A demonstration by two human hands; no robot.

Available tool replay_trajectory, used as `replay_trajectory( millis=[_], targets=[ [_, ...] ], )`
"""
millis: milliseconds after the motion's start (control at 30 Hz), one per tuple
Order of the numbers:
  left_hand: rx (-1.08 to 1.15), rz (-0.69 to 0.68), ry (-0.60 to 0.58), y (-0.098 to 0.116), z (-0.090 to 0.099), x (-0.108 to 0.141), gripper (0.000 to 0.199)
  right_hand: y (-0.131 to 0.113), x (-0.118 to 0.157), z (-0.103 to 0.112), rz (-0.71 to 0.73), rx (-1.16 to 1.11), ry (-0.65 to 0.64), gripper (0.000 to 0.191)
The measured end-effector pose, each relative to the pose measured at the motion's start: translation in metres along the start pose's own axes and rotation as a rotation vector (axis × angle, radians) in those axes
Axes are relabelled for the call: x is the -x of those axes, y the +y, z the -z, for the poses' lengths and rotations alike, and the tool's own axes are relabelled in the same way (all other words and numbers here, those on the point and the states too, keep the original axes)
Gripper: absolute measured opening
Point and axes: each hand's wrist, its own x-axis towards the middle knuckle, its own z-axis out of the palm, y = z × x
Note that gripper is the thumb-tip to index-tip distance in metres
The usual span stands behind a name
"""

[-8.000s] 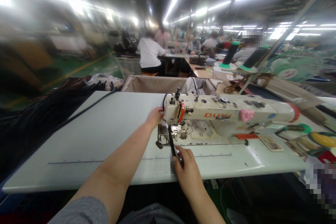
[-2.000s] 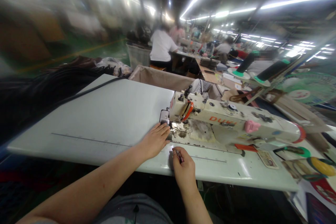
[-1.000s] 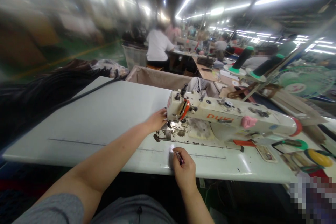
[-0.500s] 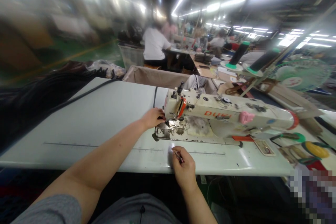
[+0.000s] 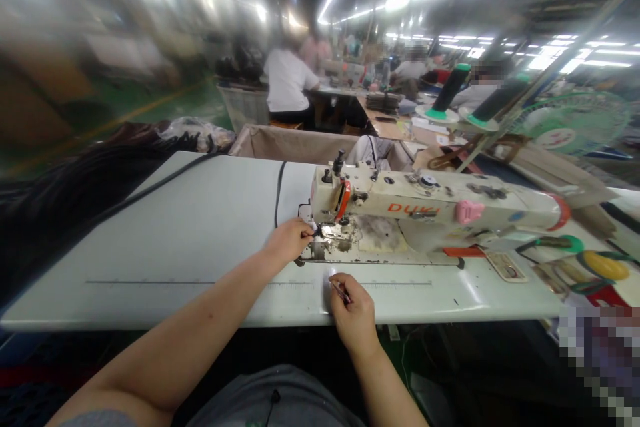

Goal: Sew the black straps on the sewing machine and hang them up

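My left hand [image 5: 290, 240] is at the needle end of the white sewing machine [image 5: 425, 203], its fingers pinched on the end of a thin black strip. Behind that hand the black strip [image 5: 279, 193] runs back over the pale table [image 5: 215, 213] to its far edge. My right hand [image 5: 353, 310] is closed around a small metal tool [image 5: 341, 291], over the table's front edge, in front of the machine's bed. The tool's exact kind is hard to make out.
Beyond the table stands a cloth-lined bin [image 5: 295, 143]. Black thread cones [image 5: 450, 93] and a green fan [image 5: 565, 127] are at the back right. Dark strips [image 5: 50, 180] are heaped at the left. A person in a white shirt [image 5: 289, 83] sits further back.
My left hand has moved slightly toward me and left, uncovering more of the machine's plate. The strip behind it has shifted left. My right hand keeps its grip.
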Motion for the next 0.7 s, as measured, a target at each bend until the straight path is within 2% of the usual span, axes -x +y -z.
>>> replay_trajectory(
  millis=[367, 500, 600, 700],
  targets=[
    [0.031, 0.197, -0.042, 0.039, -0.002, 0.026, 0.021, 0.003, 0.000, -0.002, 0.047, -0.030, 0.020, 0.017],
    [0.045, 0.227, -0.097, 0.046, -0.008, 0.030, 0.029, 0.002, 0.000, -0.002, 0.013, -0.031, -0.001, 0.017],
    [0.057, 0.238, -0.153, 0.051, -0.012, 0.031, 0.027, 0.001, 0.001, -0.001, 0.002, -0.057, 0.006, 0.016],
    [0.086, 0.256, -0.237, 0.054, -0.014, 0.036, 0.029, -0.001, 0.001, 0.002, -0.068, -0.100, -0.002, 0.014]
  ],
)
